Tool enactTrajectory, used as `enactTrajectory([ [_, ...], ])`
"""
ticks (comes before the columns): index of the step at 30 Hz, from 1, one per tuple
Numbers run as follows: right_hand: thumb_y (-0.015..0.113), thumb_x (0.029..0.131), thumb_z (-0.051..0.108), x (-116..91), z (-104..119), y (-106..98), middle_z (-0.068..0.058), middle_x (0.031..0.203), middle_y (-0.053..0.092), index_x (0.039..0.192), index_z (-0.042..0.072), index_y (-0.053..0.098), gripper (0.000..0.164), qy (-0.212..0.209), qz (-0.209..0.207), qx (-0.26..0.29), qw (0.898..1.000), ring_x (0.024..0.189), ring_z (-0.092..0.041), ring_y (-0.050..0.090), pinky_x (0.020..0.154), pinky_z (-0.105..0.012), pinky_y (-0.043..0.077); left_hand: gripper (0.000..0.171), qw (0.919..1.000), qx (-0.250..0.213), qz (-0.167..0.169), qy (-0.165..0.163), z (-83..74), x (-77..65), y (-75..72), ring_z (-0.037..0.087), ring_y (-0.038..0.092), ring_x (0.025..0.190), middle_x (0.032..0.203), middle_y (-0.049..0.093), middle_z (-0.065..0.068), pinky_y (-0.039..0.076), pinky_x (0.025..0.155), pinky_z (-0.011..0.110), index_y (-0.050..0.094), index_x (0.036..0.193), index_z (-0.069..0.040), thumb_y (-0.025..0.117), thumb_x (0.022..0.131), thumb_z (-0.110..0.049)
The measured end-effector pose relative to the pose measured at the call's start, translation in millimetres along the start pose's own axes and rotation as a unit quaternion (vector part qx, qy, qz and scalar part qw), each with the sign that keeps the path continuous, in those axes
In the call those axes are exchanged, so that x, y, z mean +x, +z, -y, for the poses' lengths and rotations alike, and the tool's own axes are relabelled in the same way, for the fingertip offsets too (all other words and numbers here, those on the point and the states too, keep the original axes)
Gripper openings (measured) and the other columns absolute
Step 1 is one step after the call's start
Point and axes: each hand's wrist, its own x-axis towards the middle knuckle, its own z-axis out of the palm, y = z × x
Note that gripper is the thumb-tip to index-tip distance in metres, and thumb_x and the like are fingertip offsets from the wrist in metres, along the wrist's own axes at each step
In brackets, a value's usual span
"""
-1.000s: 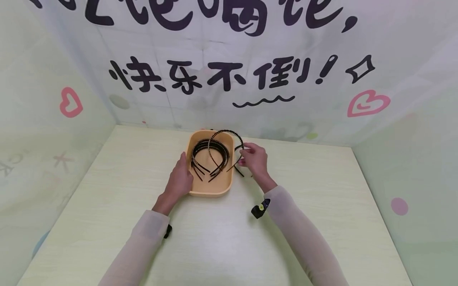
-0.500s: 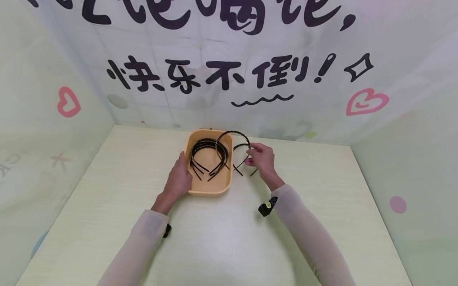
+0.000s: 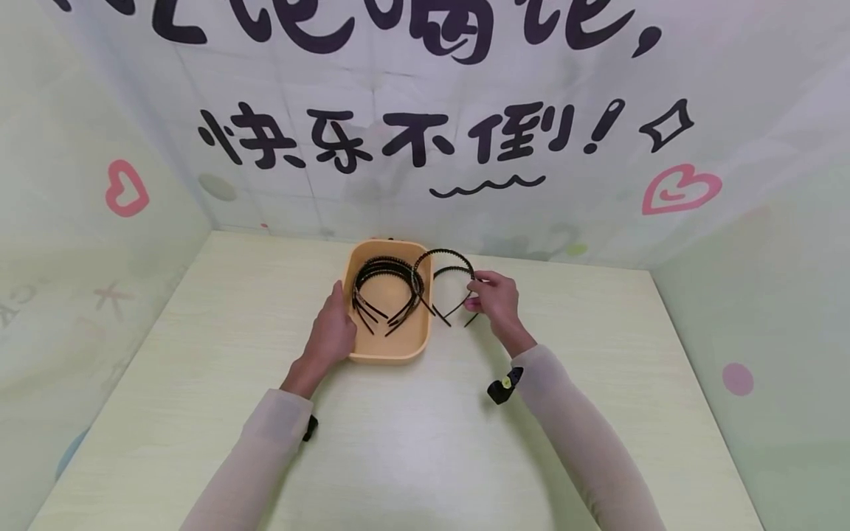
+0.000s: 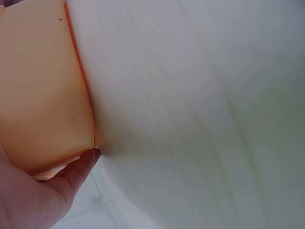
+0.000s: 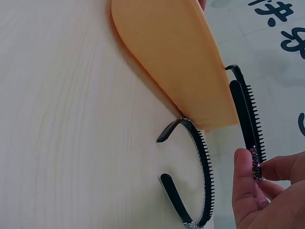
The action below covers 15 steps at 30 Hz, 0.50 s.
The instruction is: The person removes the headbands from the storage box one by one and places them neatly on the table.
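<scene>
At the left wall of the tray (image 3: 398,344), left hand (image 3: 330,328) grips; right hand (image 3: 498,301) pinches a raised headband (image 5: 243,117) by the opposite rim. Beneath, second headband (image 5: 207,164) lies on the tabletop (image 3: 405,457); careless lowering could snag their teeth.

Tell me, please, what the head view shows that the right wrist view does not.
Only the head view shows headbands inside the box and pink hearts on the walls. Only the right wrist view shows a sparkly patch between thumb and finger. Both show the right hand pinching a headband, another headband on the table, the box and black writing.
</scene>
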Motion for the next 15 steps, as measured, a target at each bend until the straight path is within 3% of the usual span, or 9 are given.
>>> enactTrajectory([
  [15, 0.063, 0.092, 0.004, 4.1, -2.9, -10.4, -0.027, 0.119, 0.067, 0.128, 0.0, 0.064, 0.036, 0.023, -0.011, -0.001, 1.0, 0.055, -0.008, 0.065, 0.057, -0.023, 0.057, 0.066, 1.0, -0.003, 0.002, -0.001, -1.6, -1.1, -1.1, 0.047, 0.047, 0.127, 0.147, 0.034, 0.036, 0.046, 0.099, 0.058, 0.003, 0.156, 0.005, 0.03, 0.096, 0.001],
])
